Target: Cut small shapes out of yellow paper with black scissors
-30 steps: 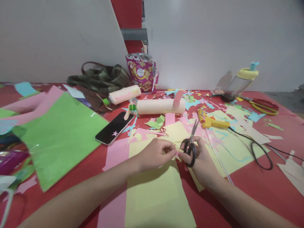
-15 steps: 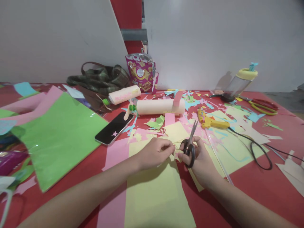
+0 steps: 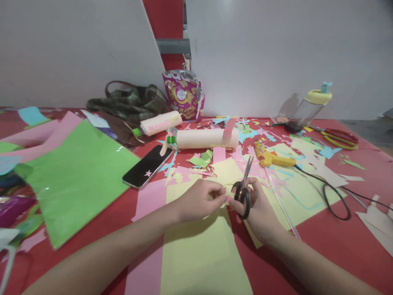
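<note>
Black-handled scissors [image 3: 242,196] rest in my right hand [image 3: 260,211], their blades pointing up and away from me. My left hand [image 3: 204,199] is closed in a pinch, its thumb and index fingertips almost against my right thumb. Whatever lies between those fingertips is too small to make out; a bit of pale yellow paper shows close by. Under both hands lies a sheet of yellow paper [image 3: 202,258], partly over a strip of pink paper [image 3: 144,258].
A phone [image 3: 144,170] with a pink star lies left of a paper-wrapped bottle [image 3: 202,138]. A yellow glue gun [image 3: 278,159] and its black cord are at right, near a clear bottle [image 3: 310,110]. Green paper [image 3: 80,176] covers the left. Scraps are scattered behind.
My fingertips have drawn closer together, and the scissors have shifted slightly left and down. The small piece seen between the hands before is now mostly hidden.
</note>
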Tool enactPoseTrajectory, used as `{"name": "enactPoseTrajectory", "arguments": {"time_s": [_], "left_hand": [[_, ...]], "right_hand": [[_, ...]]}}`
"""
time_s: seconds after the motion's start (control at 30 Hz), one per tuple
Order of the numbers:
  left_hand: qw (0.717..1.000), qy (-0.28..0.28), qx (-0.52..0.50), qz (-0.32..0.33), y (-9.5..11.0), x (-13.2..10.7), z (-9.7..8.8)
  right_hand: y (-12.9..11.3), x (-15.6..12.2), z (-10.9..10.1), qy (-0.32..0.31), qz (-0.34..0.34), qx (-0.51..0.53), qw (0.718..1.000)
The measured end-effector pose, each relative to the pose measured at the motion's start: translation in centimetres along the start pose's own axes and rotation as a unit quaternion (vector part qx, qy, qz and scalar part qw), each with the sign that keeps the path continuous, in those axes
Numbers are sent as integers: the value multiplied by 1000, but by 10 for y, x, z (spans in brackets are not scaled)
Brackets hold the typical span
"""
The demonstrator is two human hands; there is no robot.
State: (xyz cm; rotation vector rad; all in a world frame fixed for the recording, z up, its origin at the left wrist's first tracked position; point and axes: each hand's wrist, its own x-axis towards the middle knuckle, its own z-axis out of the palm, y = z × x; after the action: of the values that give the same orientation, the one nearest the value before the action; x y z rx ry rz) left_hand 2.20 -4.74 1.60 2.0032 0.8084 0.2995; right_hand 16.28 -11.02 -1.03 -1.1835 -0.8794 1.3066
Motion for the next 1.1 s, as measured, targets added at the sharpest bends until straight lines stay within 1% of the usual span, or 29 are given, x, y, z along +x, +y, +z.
{"name": "enactPoseTrajectory", "arguments": {"time_s": [0.13,0.3,0.43,0.53,0.73,0.93,1.03,1.1], "left_hand": [[1000,15,-6,-4,0,1,1],[1000,5,-19,-11,-2,2,3],[1000,-22,-13,-17,-3,1,5],[999,-39,1,-9,-3,0,4],[995,-91,35,6,-3,0,-5],[992,-114,55,18,-6,0,-9],[993,-110,38,22,-6,0,-8],[995,-90,26,17,-5,1,-9]], "right_hand": [[0,0,0,12,-6,-3,1000],[2,1,0,23,-18,7,1000],[3,1,-1,24,-31,17,999],[3,1,-2,19,-36,15,999],[1,-1,1,-6,-24,3,1000],[1,-3,0,-32,-17,1,999],[2,-2,0,-29,-12,7,999],[2,-2,0,-23,-5,16,1000]]}}
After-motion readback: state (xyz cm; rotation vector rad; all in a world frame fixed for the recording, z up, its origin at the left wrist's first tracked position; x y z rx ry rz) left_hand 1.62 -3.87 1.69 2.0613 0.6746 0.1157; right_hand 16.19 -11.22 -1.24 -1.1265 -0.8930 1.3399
